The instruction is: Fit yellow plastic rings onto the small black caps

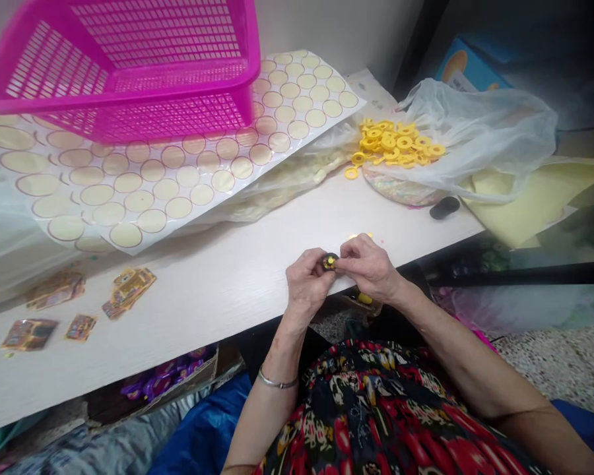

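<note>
Near the table's front edge, my left hand (307, 285) is closed around a small round black piece with a yellow centre (329, 262). My right hand (370, 269) meets it from the other side, its thumb and fingertips pinched against the piece's edge. How much of the piece lies under the fingers is hidden. Just beyond the right hand, a bit of yellow (360, 235) lies on the table, partly covered by the fingers. Farther back sits a pile of yellow plastic rings (396, 142), at the mouth of a clear plastic bag (495, 132).
A pink basket (153, 112) stands on sheets of round stickers (165, 188) at the back left. Small printed cards (131, 287) lie at left. A black cylinder (444, 208) rests near yellow paper (534, 204). Below the table, a box holds purple pieces (165, 376).
</note>
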A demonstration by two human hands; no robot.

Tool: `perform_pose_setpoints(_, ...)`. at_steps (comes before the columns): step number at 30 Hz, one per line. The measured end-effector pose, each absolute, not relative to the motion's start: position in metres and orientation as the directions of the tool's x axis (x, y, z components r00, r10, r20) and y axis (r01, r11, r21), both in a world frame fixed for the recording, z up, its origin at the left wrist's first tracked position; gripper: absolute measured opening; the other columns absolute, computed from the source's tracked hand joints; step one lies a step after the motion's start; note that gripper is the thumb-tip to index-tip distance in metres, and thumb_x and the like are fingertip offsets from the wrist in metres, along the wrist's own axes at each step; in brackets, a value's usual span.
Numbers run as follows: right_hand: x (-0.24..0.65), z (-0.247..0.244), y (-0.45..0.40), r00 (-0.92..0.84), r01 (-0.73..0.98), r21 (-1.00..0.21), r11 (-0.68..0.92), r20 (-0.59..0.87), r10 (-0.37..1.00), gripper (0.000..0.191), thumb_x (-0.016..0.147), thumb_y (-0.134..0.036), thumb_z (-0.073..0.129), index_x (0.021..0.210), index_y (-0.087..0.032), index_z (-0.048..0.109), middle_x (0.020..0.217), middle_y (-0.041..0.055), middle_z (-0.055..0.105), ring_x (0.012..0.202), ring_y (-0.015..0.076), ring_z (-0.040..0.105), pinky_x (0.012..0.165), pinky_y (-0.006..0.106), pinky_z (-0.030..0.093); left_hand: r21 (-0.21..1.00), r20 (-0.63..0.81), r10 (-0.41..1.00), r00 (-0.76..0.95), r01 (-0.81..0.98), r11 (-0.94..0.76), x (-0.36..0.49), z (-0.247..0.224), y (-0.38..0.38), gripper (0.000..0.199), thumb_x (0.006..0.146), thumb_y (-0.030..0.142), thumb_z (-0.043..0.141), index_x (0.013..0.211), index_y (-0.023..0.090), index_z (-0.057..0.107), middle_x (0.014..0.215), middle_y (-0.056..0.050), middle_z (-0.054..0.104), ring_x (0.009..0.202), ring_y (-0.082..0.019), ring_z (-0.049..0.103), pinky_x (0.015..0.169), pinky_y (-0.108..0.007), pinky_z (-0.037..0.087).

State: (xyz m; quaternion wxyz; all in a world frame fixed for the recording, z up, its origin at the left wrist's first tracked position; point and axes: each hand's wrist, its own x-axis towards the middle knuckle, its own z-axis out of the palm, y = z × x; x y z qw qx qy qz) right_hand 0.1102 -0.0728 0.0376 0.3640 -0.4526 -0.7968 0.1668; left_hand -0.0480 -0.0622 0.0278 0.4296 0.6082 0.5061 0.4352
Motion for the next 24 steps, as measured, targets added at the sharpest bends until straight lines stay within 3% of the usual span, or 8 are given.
perform_pose_setpoints(3, 0.111, 0.037, -0.069, -0.353, 0.612, -0.563, 0.555, 0.434, 0.829, 0.018, 0.084, -0.018, 0.048, 0.077, -0.023, 0.064, 0.076, 0.0034, 0.051, 0.073, 0.0158, 0.042, 0.065, 0.031, 0.037, 0.959, 0.110, 0.986, 0.124, 0.247, -0.138, -0.048, 0.027, -0.060, 0.022, 0.060, 0.020, 0.070, 0.081, 0.018, 0.065, 0.064, 0.003, 0.051, 0.052, -0.006, 0.039, 0.051, -0.020, 0.034)
perform_pose_setpoints(14, 0.108, 0.045, -0.071, -0.332, 0.507, -0.677, 0.533, 0.417, 0.846, 0.013, 0.082, -0.018, 0.050, 0.081, -0.022, 0.062, 0.076, 0.0030, 0.050, 0.073, 0.0160, 0.048, 0.064, 0.030, 0.041, 0.983, 0.071, 0.985, 0.158, 0.154, -0.096, -0.048, 0.028, -0.060, 0.021, 0.059, 0.022, 0.072, 0.079, 0.018, 0.066, 0.065, 0.003, 0.050, 0.053, -0.006, 0.038, 0.051, -0.021, 0.031)
perform_pose_setpoints(16, 0.106, 0.045, -0.074, -0.231, 0.502, -0.720, 0.478, 0.421, 0.877, 0.011, 0.082, -0.019, 0.051, 0.084, -0.022, 0.061, 0.080, 0.0035, 0.052, 0.074, 0.0157, 0.051, 0.064, 0.030, 0.043, 0.982, 0.082, 0.987, 0.140, 0.157, -0.104, -0.048, 0.025, -0.060, 0.025, 0.059, 0.023, 0.072, 0.082, 0.018, 0.065, 0.064, 0.003, 0.049, 0.052, -0.006, 0.038, 0.051, -0.021, 0.032)
perform_pose_setpoints(19, 0.108, 0.040, -0.078, 0.056, 0.604, -0.732, 0.316, 0.435, 0.899, 0.011, 0.081, -0.021, 0.051, 0.088, -0.020, 0.060, 0.088, 0.0053, 0.053, 0.075, 0.0160, 0.052, 0.066, 0.030, 0.045, 0.969, 0.130, 0.985, 0.109, 0.196, -0.150, -0.048, 0.020, -0.058, 0.034, 0.057, 0.024, 0.074, 0.089, 0.017, 0.064, 0.064, 0.004, 0.048, 0.051, -0.006, 0.039, 0.052, -0.021, 0.036)
perform_pose_setpoints(21, 0.113, 0.036, -0.079, 0.217, 0.701, -0.694, 0.162, 0.424, 0.879, 0.014, 0.080, -0.026, 0.053, 0.089, -0.018, 0.060, 0.091, 0.0067, 0.052, 0.078, 0.0174, 0.052, 0.068, 0.032, 0.044, 0.949, 0.176, 0.979, 0.106, 0.246, -0.198, -0.049, 0.019, -0.058, 0.037, 0.055, 0.021, 0.075, 0.090, 0.017, 0.064, 0.066, 0.004, 0.049, 0.053, -0.006, 0.041, 0.054, -0.021, 0.037)
perform_pose_setpoints(24, 0.122, 0.031, -0.080, 0.288, 0.815, -0.579, -0.025, 0.368, 0.884, 0.025, 0.077, -0.036, 0.057, 0.092, -0.016, 0.060, 0.092, 0.0082, 0.053, 0.082, 0.0203, 0.050, 0.070, 0.033, 0.043, 0.923, 0.222, 0.967, 0.125, 0.293, -0.249, -0.049, 0.020, -0.059, 0.039, 0.054, 0.017, 0.075, 0.091, 0.017, 0.063, 0.070, 0.003, 0.052, 0.053, -0.006, 0.042, 0.053, -0.021, 0.038)
